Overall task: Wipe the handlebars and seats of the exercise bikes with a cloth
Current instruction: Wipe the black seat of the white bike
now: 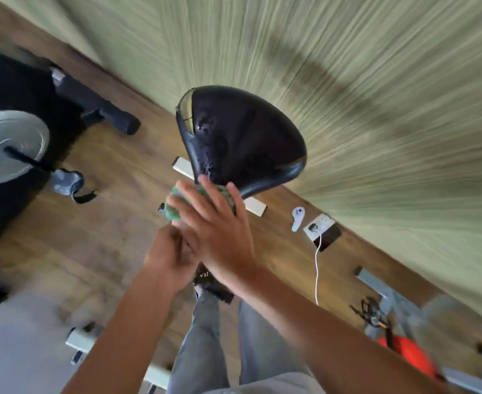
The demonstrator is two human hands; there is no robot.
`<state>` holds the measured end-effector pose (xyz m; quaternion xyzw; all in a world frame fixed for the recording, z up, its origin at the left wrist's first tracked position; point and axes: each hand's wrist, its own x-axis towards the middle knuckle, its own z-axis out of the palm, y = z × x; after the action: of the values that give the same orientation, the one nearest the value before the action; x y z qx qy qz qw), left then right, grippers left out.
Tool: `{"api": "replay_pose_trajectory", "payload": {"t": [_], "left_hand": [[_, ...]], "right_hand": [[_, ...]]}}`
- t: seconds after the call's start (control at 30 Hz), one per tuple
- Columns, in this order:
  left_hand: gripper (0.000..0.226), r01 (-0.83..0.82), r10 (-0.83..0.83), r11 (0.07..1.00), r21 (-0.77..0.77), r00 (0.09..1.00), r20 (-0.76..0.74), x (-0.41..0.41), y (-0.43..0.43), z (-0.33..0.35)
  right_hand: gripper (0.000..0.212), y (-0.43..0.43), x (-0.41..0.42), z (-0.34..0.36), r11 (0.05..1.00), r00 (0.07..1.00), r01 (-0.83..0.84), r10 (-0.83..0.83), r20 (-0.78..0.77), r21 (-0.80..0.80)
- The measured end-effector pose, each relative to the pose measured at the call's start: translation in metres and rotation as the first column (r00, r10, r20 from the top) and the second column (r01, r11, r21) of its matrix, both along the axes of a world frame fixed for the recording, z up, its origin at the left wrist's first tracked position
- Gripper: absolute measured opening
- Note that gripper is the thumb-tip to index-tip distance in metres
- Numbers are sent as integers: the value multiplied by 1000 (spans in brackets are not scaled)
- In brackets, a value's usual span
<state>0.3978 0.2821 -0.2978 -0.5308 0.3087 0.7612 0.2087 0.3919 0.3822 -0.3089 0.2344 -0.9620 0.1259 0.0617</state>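
While the right hand (219,226) lies spread over the green cloth (175,214), the left hand (168,260) is curled just under it, can't tell on what; black seat (242,137) sits just beyond them.

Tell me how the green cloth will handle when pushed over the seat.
Probably floppy: the cloth bunches under the flat right hand. It should glide easily, since the seat looks glossy and beaded with droplets.
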Motion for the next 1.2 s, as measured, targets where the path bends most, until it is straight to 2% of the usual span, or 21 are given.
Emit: {"api": "replay_pose_trajectory", "payload": {"t": [0.07, 0.13, 0.17, 0.23, 0.27, 0.37, 0.43, 0.5, 0.53, 0.6, 0.67, 0.77, 0.8, 0.83, 0.9, 1.03, 1.13, 1.2], "left_hand": [[29, 36, -36, 999, 8, 998, -43, -6, -2, 4], [23, 116, -117, 991, -69, 993, -13, -12, -4, 6], [21, 125, -126, 989, -78, 992, -8, -14, -6, 7], [24, 158, -158, 985, -63, 987, 7, -19, -9, 6], [26, 160, -160, 987, -30, 987, 3, -21, -10, 6], [36, 73, -70, 991, 109, 997, -35, -24, -11, 9], [37, 77, -77, 990, 115, 997, 0, -26, -15, 9], [30, 102, -104, 989, 104, 994, 16, -29, -15, 7], [27, 122, -125, 988, 91, 992, 21, -30, -13, 5], [28, 151, -153, 988, 42, 987, 51, -30, -9, 5], [36, 144, -144, 990, 4, 987, 67, -29, -6, 4], [39, 113, -112, 993, -24, 992, 63, -27, -2, 0], [38, 100, -99, 994, -31, 993, 60, -28, 0, 0], [36, 85, -82, 996, -42, 995, 61, -29, 1, 1], [31, 40, -38, 999, -37, 998, 53, -29, 2, 2], [34, -14, 21, 989, 145, 999, -44, -25, -3, 3], [31, -63, 73, 975, 215, 997, -38, -23, -7, -1], [27, -49, 57, 985, 166, 998, -41, -24, -7, -2]], "right_hand": [[37, 9, -35, 8, 983, 986, 166, -164, 29, -75], [40, 12, -59, 14, 949, 950, 309, -305, 63, -57], [41, 7, -63, 14, 913, 914, 403, -396, 91, -64], [44, -1, -52, 15, 868, 874, 484, -475, 99, -108], [46, -9, -39, 14, 886, 888, 456, -445, 116, -89], [47, -26, 10, 9, 977, 963, 213, -212, 165, 12], [47, -15, 15, 4, 996, 986, 86, -87, 140, 14], [46, 0, -5, 8, 996, 991, 25, -37, 132, 85], [47, 9, -23, 12, 993, 990, 51, -64, 124, 104], [48, 28, -67, 22, 976, 969, 201, -211, 126, 85], [50, 52, -109, 23, 918, 911, 392, -397, 115, 58], [58, 71, -134, 22, 716, 713, 692, -657, 244, -95], [58, 64, -128, 21, 661, 667, 741, -701, 253, -120], [55, 52, -115, 18, 655, 659, 748, -715, 232, -106], [51, 16, -72, 15, 753, 754, 652, -633, 173, -85], [50, -21, 7, 7, 885, 885, 449, -422, 199, -122], [49, 1, 4, 9, 972, 966, 234, -233, 109, -1], [49, 18, -30, 14, 987, 986, 143, -148, 75, 76]]}}
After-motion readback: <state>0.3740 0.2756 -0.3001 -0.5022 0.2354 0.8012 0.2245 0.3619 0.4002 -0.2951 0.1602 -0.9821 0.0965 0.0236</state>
